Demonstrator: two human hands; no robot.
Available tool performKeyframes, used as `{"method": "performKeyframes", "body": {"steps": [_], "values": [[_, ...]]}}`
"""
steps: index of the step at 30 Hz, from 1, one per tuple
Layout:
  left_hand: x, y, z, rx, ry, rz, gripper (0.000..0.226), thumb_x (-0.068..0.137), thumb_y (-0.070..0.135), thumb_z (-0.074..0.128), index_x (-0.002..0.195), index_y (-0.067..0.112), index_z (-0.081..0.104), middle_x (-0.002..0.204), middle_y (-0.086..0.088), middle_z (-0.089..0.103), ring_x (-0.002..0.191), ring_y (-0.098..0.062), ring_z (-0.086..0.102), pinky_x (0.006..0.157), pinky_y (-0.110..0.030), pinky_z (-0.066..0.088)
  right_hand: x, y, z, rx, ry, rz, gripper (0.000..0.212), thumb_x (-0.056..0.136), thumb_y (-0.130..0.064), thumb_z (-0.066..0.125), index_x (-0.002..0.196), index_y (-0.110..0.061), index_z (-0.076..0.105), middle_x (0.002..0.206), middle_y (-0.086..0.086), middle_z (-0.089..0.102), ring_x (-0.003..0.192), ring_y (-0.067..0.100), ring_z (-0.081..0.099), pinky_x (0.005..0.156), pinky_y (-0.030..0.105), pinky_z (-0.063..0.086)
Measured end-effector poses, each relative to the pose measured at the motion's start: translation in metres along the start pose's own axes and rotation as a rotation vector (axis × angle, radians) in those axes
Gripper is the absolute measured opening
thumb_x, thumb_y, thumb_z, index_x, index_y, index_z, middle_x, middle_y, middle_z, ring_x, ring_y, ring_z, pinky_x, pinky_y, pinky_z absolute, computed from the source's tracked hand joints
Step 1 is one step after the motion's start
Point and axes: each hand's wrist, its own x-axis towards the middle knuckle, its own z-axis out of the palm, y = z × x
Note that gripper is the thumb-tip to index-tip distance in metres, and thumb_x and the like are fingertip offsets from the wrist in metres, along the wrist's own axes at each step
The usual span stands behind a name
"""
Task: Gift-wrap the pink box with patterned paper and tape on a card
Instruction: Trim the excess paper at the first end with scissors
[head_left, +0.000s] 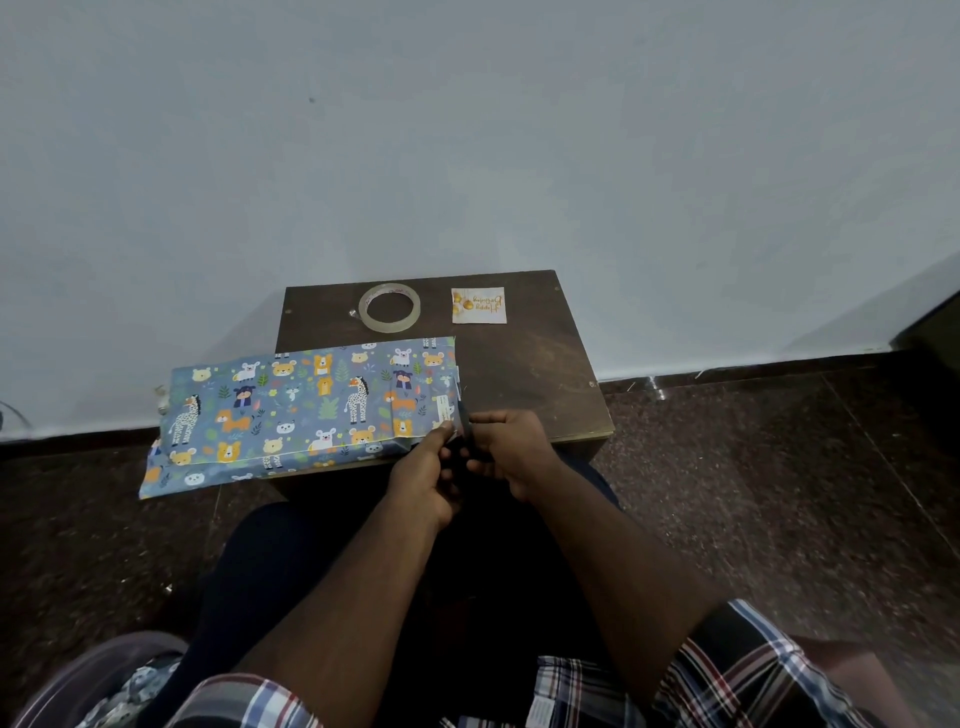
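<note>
— Two hands at the right end of the parcel, is that what you have?

— Yes. I see the left hand (423, 480) and the right hand (511, 452) close together at the near edge of the small brown table (535, 374), just beside the parcel's right end.

— And the fingers?

— My left fingertips (442, 432) pinch the paper's edge at that end. My right fingers are curled around something dark and thin (464, 415) that points up along the paper's edge; it is too small for me to name.

— Where is the box?

— Covered. I see only the patterned paper (306, 405), blue with cartoon animals, lying across the table's left half and overhanging its left edge. A loose flap droops off the near left corner. No pink shows, so I cannot say how the box sits inside.

— The other things?

— The tape roll (389, 306) lies flat at the table's far edge, apart from the paper. The card (478, 305) lies to its right, also flat, well apart from both hands.
</note>
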Motion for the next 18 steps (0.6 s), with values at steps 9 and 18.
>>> {"method": "performKeyframes", "body": {"steps": [9, 18], "values": [[-0.0019, 0.0011, -0.0002, 0.014, 0.006, -0.01, 0.027, 0.09, 0.035, 0.072, 0.069, 0.02, 0.063, 0.058, 0.008, 0.048, 0.048, -0.009, 0.041, 0.05, -0.023, 0.036, 0.0004, -0.0005, 0.0005, -0.006, 0.012, -0.005, 0.011, 0.094, -0.002, 0.064, 0.098, -0.006, 0.073, 0.086, 0.016, 0.074, 0.066, 0.018, 0.068, 0.052, 0.025, 0.057], [0.0009, 0.001, -0.0017, 0.014, -0.008, -0.017, 0.024, 0.089, 0.036, 0.073, 0.072, 0.021, 0.063, 0.056, 0.01, 0.048, 0.048, -0.007, 0.04, 0.05, -0.024, 0.034, 0.007, -0.0033, 0.0013, -0.038, 0.023, -0.002, 0.01, 0.095, -0.005, 0.064, 0.098, -0.008, 0.073, 0.09, 0.013, 0.076, 0.068, 0.017, 0.07, 0.054, 0.026, 0.057]]}}
